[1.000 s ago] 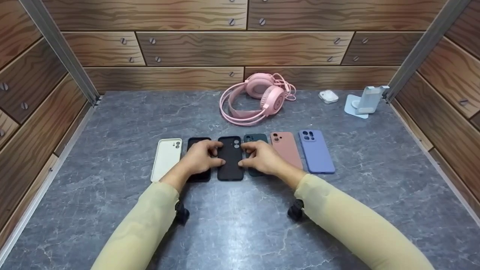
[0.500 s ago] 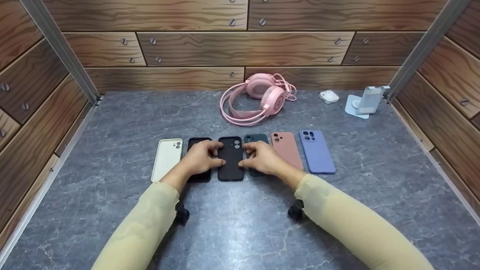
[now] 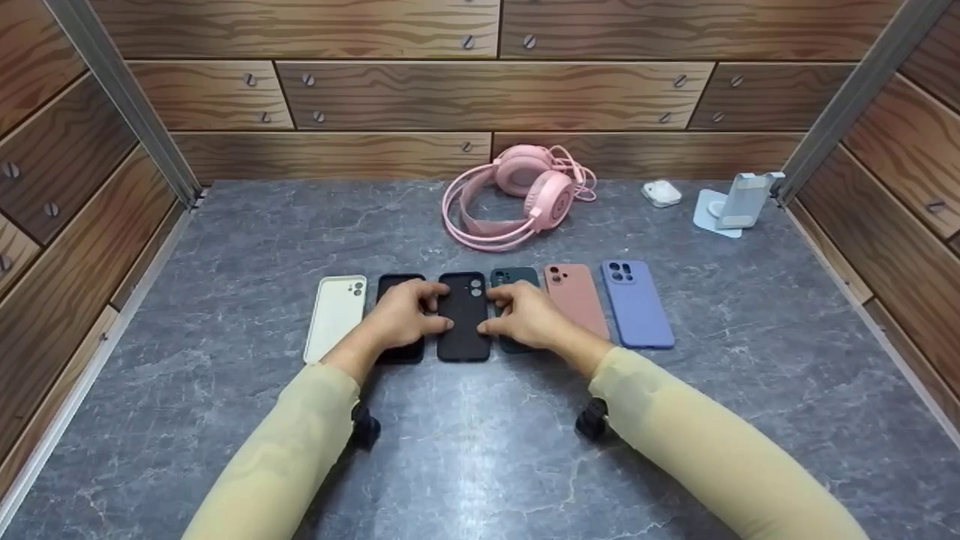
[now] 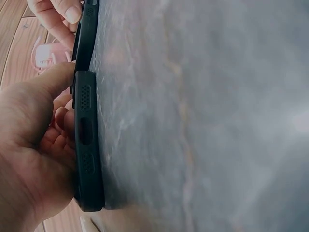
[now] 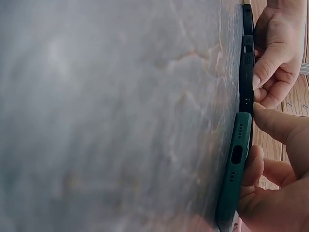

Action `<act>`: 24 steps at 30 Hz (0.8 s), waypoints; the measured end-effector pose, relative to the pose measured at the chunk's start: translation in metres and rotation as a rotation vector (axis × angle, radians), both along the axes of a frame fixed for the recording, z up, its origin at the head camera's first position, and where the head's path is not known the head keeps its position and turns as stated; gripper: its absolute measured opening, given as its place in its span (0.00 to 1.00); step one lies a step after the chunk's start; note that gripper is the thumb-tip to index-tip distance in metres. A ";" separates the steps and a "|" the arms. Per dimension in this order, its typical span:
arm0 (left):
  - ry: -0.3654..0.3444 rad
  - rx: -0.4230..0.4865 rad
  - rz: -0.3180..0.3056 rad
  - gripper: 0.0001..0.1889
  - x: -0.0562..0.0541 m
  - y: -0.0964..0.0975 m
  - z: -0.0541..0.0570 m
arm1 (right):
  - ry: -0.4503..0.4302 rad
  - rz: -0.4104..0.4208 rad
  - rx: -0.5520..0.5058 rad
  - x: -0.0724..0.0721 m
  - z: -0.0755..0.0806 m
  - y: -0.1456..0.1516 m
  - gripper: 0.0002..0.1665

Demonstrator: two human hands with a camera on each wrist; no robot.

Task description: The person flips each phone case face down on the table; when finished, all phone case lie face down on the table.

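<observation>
Several phone cases lie side by side on the grey marbled table. My left hand (image 3: 397,315) holds the left edge of the middle black phone case (image 3: 463,341) with thumb and forefinger. Opposite it, my right hand (image 3: 531,316) has thumb and forefinger at the right edge. Under the left hand lies a second black case (image 3: 405,354), whose port end (image 4: 89,145) shows large in the left wrist view. A dark green case (image 5: 235,166) lies partly hidden under the right hand. The row ends with a cream case (image 3: 334,319) at left, then pink (image 3: 577,300) and violet-blue (image 3: 641,311) cases at right.
Pink headphones (image 3: 551,201) with a coiled cable lie behind the row. Farther right are a small white rounded box (image 3: 661,193) and a pale blue phone stand (image 3: 742,204). Wood-patterned panels (image 3: 480,94) wall the table at back and sides.
The hands keep their place on the middle black case, with no clear movement of any case. Only the head view shifts very slightly.
</observation>
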State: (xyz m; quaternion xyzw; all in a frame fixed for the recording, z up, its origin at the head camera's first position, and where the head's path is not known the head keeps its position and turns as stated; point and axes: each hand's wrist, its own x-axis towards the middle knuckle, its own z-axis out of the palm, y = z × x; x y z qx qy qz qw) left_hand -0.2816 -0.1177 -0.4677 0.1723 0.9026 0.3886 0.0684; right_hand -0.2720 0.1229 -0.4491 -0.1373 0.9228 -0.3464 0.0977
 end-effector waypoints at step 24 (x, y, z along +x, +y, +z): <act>-0.020 0.003 -0.027 0.28 0.000 -0.003 0.002 | -0.038 0.083 -0.333 0.000 0.000 0.003 0.36</act>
